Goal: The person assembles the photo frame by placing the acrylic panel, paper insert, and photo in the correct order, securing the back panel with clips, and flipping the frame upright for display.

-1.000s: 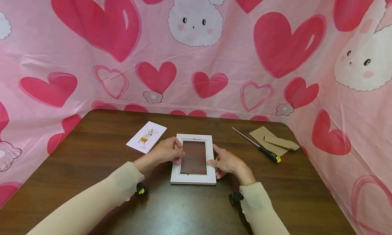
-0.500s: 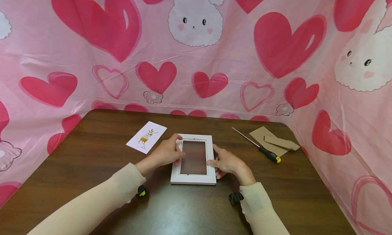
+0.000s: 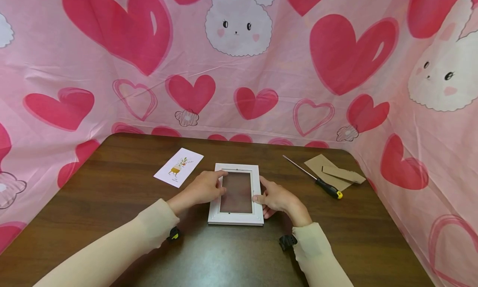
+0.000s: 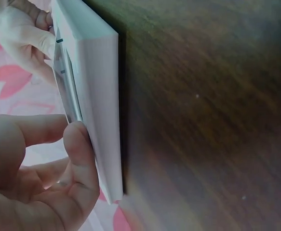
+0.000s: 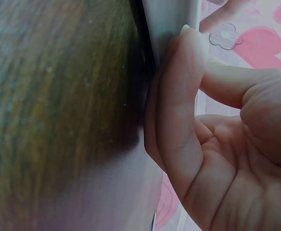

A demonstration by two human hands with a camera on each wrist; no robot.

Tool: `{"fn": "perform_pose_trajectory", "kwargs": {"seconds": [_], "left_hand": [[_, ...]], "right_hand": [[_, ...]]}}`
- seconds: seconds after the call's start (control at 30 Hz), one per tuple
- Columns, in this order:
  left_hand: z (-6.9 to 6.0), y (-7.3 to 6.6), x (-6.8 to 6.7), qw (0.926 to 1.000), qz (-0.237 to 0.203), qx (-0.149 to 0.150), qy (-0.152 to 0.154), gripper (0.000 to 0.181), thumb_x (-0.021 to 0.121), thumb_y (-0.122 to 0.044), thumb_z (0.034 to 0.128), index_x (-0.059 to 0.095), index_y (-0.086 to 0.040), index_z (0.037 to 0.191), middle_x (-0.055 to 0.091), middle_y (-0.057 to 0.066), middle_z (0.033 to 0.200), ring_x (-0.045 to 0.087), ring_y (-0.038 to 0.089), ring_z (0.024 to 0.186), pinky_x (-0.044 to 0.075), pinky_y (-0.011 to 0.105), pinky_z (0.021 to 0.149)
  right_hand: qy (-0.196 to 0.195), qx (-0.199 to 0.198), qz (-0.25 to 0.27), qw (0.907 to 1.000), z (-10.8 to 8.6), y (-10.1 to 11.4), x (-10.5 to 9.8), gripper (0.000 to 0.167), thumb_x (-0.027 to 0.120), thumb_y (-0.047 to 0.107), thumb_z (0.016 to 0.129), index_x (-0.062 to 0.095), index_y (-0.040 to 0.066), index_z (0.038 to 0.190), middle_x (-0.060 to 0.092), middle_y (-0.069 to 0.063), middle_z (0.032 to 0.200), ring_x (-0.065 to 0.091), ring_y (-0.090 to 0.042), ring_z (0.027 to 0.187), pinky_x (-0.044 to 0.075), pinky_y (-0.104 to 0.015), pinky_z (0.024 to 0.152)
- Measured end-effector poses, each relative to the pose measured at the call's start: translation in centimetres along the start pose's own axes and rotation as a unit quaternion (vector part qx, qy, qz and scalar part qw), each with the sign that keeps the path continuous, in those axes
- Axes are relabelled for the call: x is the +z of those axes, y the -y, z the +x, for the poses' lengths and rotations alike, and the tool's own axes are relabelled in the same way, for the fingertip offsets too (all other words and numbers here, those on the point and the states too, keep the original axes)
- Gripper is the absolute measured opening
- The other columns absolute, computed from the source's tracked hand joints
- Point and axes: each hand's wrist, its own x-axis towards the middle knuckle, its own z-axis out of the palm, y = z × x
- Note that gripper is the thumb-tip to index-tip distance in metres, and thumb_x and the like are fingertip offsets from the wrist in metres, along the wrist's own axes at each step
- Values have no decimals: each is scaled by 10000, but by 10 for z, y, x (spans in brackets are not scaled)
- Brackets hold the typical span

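A white picture frame (image 3: 236, 219) lies flat on the table, with a clear pane (image 3: 236, 193) filling its opening and small dark tabs along the inner edge. At its left side is my left hand (image 3: 204, 187), index finger reaching to the opening's upper left corner. The left wrist view shows its thumb and a bent finger (image 4: 82, 154) meeting at the frame's inner rim; whether a tab is between them is unclear. My right hand (image 3: 276, 196) grips the frame's right side, thumb on top and fingers (image 5: 179, 106) against the outer edge.
A white card with a printed drawing (image 3: 179, 167) lies to the left. Right of the frame are a screwdriver (image 3: 328, 189) with a black and yellow handle and brown cardboard pieces (image 3: 320, 160). A pink heart-and-rabbit curtain (image 3: 224, 79) stands behind the wooden table (image 3: 123, 175).
My left index finger has gone from curled, to stretched at the frame's upper left corner, to the opening's inner corner. The right hand and the frame have stayed in place.
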Motion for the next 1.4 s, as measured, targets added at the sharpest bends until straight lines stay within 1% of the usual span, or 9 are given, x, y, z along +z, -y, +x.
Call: {"fn": "perform_pose_trajectory", "kwargs": {"seconds": [0.1, 0.2, 0.27, 0.37, 0.47, 0.63, 0.8, 1.0, 1.4], "left_hand": [[2, 0, 1, 9993, 303, 201, -38, 542, 768, -139, 956, 614, -36, 1465, 615, -8, 733, 559, 165, 679, 463, 291, 599], [2, 0, 1, 9977, 559, 392, -24, 529, 755, -129, 964, 606, -2, 1455, 636, 10, 781, 620, 216, 823, 534, 361, 739], [1, -1, 1, 9964, 710, 461, -37, 518, 746, -127, 971, 604, 16, 1448, 688, 69, 895, 660, 274, 973, 558, 431, 873], [-1, -5, 2, 9951, 877, 446, -36, 501, 735, -135, 984, 604, 32, 1438, 717, 173, 1130, 652, 364, 1189, 521, 522, 1042], [-1, -7, 3, 9942, 1018, 347, 6, 495, 725, -155, 999, 604, 33, 1440, 685, 231, 1296, 627, 401, 1265, 497, 541, 1090], [2, -9, 6, 9917, 1254, 238, 177, 498, 705, -174, 1020, 590, 33, 1459, 659, 239, 1338, 631, 394, 1256, 501, 531, 1095], [1, -12, 7, 9893, 1426, 178, 266, 493, 704, -182, 1026, 587, 18, 1461, 650, 226, 1299, 673, 373, 1144, 554, 510, 1004], [0, -12, 6, 9882, 1464, 264, 357, 444, 762, -155, 984, 615, 14, 1367, 638, 205, 1182, 678, 331, 981, 582, 483, 875], [2, -10, 4, 9894, 1361, 253, 446, 497, 791, -144, 958, 611, 30, 1388, 635, 193, 1190, 645, 300, 980, 567, 469, 917]], "right_hand": [[-9, -9, -50, 10000, 0, 0, 0, 870, 730, 168, 1011, 205, 115, 1703, 610, -182, 892, 624, -203, 539, 616, -361, 550], [-19, -8, -71, 10000, 0, -1, 0, 872, 735, 175, 1007, 210, 111, 1701, 610, -179, 891, 625, -203, 544, 616, -360, 552], [-18, -14, -63, 10000, 1, -1, 0, 873, 736, 171, 1007, 210, 106, 1700, 611, -180, 887, 626, -204, 545, 617, -362, 551], [-15, -27, -61, 10000, 0, 0, 0, 870, 734, 166, 1008, 209, 103, 1700, 612, -180, 882, 626, -204, 545, 617, -363, 550], [-15, -33, -60, 10000, 0, 0, 0, 866, 730, 163, 1011, 209, 103, 1700, 614, -181, 880, 626, -203, 543, 617, -363, 550], [-22, -17, -81, 10000, 0, 0, 0, 860, 729, 171, 1012, 215, 107, 1699, 612, -180, 894, 626, -202, 546, 617, -360, 553], [-28, 13, -96, 9999, 0, 0, 0, 862, 728, 177, 1013, 213, 117, 1701, 609, -181, 908, 626, -203, 547, 617, -358, 555], [-23, 7, -25, 10000, 0, 0, 1, 871, 729, 166, 1011, 203, 117, 1703, 605, -184, 896, 618, -203, 539, 616, -363, 549], [-16, 15, -11, 10000, 0, 0, 0, 880, 734, 165, 1007, 199, 124, 1705, 605, -183, 885, 619, -207, 549, 618, -365, 553]]}}
